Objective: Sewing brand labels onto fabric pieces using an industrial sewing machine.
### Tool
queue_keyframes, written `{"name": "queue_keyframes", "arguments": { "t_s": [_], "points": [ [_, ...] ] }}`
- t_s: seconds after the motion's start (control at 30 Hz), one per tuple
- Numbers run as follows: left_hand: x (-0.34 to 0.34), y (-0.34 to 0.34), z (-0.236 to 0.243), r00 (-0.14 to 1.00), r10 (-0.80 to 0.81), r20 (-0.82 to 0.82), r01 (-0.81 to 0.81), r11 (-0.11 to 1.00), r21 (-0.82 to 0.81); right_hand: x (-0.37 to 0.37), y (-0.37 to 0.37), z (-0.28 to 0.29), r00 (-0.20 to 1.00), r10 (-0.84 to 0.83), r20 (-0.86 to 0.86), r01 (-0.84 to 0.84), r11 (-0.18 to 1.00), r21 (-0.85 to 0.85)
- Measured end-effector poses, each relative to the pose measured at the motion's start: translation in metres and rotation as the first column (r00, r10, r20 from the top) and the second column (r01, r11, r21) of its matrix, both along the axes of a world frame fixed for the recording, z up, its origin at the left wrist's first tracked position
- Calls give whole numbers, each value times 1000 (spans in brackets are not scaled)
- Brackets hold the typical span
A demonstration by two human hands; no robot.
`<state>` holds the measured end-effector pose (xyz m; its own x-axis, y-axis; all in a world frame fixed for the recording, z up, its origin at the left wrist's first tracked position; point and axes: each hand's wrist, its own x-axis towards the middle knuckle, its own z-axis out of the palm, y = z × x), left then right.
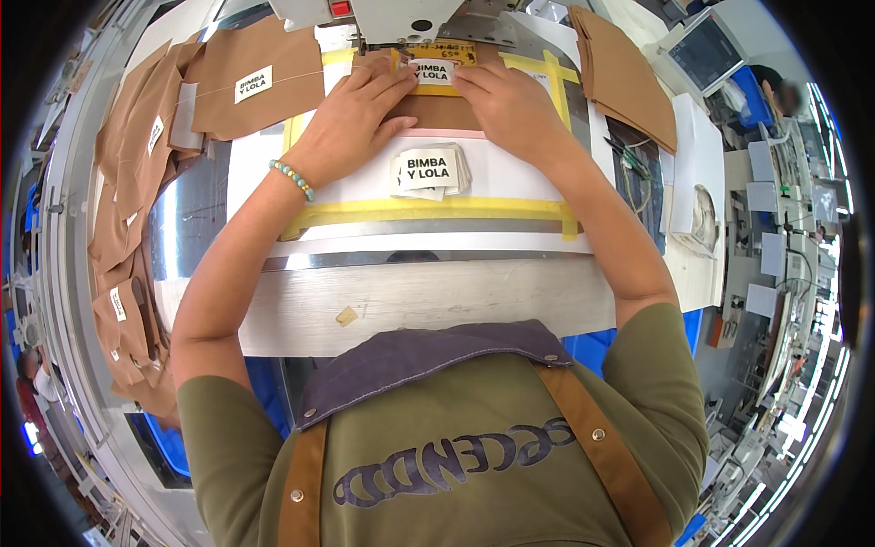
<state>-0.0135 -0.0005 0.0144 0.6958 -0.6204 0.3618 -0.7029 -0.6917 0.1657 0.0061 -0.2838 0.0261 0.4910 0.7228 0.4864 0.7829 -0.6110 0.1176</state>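
Note:
Beneath the machine head, a white label [432,72] with black print lies on a brown fabric piece [441,113]. My left hand [363,102] rests on the fabric, fingers stretched out flat and fingertips at the label's left edge. The thumb stands apart from the fingers. On the other side, my right hand [507,102] lies with extended fingers, their tips touching the label's right edge; its thumb is mostly hidden. A small pile of similar white labels [428,171] sits nearer to me on the white sheet [337,190], between my wrists.
The sewing machine head [401,20] overhangs the far side. Yellow tape [428,209] borders the work area. Labelled brown pieces [260,77] are spread and draped at left. A brown stack [624,77], cutting tools [633,164], a white box [697,182] and a screen [704,50] are at right.

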Motion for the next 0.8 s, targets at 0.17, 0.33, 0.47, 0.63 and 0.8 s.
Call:
{"name": "queue_keyframes", "arguments": {
  "t_s": [0.17,0.33,0.47,0.63,0.8],
  "points": [
    [7,-1,0,998,-52,28,53,998,-26,0,-10,1,996,61,-62,-59,998,37],
    [11,-3,-3,999,-40,-16,40,998,-53,7,-3,3,998,26,-61,-26,1000,8],
    [13,-1,-7,997,-53,-59,47,995,-92,7,3,0,991,-21,-129,21,1000,1],
    [19,2,-11,993,-81,-87,67,985,-159,16,3,-6,991,-1,-131,16,993,115],
    [18,6,-8,990,-73,-118,48,977,-206,22,6,-15,953,97,-287,-51,985,163]
  ]
}}
